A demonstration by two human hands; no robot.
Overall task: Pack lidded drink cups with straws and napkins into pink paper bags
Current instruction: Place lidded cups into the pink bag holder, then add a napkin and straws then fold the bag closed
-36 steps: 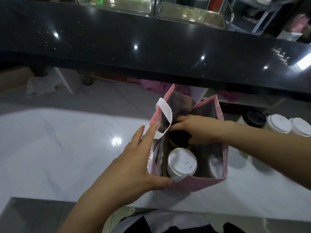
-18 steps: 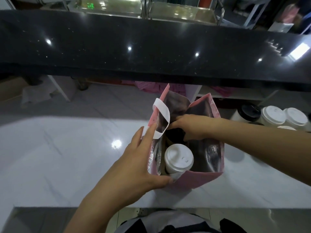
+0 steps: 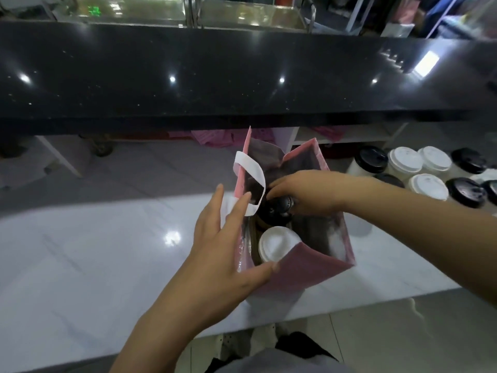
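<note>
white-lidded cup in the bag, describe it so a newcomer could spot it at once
On the white marble counter stands an open pink paper bag. Inside, at its near end, sits the white-lidded cup. It is the bag's only white lid; the black-lidded cup behind it is gripped by the right hand.
</note>
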